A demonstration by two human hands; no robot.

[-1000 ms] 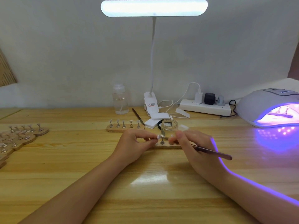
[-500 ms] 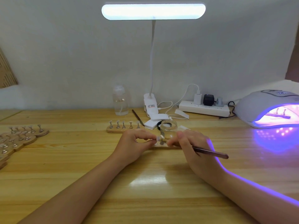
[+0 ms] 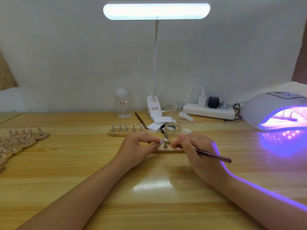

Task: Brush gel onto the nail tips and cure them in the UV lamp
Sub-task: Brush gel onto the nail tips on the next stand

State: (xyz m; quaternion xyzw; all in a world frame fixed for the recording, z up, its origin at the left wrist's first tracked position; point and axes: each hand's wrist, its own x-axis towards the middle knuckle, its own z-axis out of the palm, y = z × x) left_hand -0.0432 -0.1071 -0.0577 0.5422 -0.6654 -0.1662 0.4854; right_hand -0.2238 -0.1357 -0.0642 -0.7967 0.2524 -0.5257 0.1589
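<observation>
R hand point(image 3: 197, 146) grips gel brush point(image 3: 214, 156); L hand point(image 3: 137, 145) pinches nail-tip stand point(image 3: 160, 141). Risk: shaky hand smears gel onto wooden holder point(image 3: 167, 149).

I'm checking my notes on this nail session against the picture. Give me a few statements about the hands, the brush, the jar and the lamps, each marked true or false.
1. The right hand holds the brush. True.
2. The UV lamp is switched off. False: it glows purple, and a holder lies inside it.
3. The clear jar stands open just behind the hands. True.
4. The left hand rests flat on the table, away from the work. False: its fingers pinch a small nail tip stand over the wooden holder strip.
5. The desk lamp overhead is lit. True.
6. The clear bottle lies on its side. False: it stands upright by the wall.
</observation>
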